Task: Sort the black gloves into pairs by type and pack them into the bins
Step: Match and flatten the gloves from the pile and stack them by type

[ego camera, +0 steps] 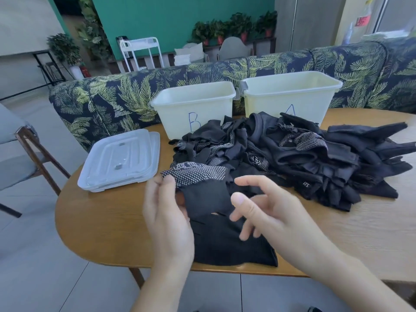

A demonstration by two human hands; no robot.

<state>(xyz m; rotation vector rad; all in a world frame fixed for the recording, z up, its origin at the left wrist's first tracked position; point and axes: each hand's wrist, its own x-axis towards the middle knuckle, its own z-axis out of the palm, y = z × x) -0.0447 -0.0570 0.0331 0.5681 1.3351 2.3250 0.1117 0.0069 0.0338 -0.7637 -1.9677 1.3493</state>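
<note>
Just below the glove pile (281, 158), left hand (167, 221) pinches a dotted glove's (202, 192) edge. Right hand (270, 219), fingers spread loose, sits just right of it, nearest the free end.

L hand (167, 212) pinches dotted glove (200, 176); R hand (267, 212) loose, by glove pile (292, 154).

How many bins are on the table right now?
2: bin B stands behind the glove pile's left side, bin A beside it on the right. None appears hidden.
</note>
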